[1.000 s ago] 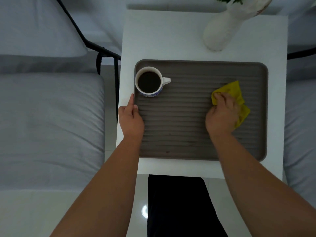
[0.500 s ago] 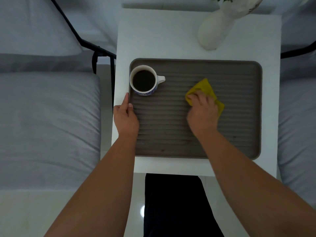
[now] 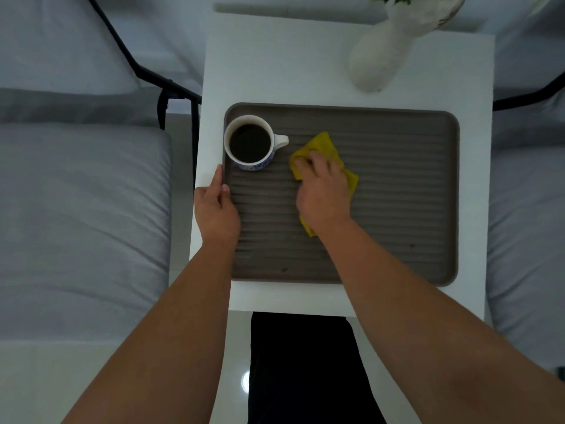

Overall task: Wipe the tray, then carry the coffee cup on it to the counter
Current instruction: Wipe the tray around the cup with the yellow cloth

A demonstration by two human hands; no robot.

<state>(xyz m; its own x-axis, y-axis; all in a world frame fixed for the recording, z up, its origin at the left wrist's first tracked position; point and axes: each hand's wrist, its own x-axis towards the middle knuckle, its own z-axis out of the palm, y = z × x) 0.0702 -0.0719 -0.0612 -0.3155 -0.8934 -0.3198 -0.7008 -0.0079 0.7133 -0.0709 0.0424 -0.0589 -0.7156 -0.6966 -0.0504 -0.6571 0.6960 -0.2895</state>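
The fingers [image 3: 308, 162] of the right hand [image 3: 324, 194] are curled down and pressed onto a yellow cloth [image 3: 324, 148], which is held flat against the ribbed floor of the tray [image 3: 397, 191]. The cloth is bunched under the palm, with its edges showing beyond the fingertips, at the right side of the hand and near the wrist. The left hand [image 3: 215, 209] is laid over the tray's left rim, with the thumb resting inside the rim and the fingers stretched along the outside edge; the rim is steadied rather than fully gripped. The coffee cup [image 3: 249, 142] is stood upright in the tray's far left corner, filled with dark coffee, its handle turned to the right towards the cloth, from which it is just apart. The tray is set on a white table [image 3: 275, 62], and a white vase [image 3: 379, 56] is placed beyond the tray's far edge. Grey cushions [image 3: 76, 209] are seen to the left.
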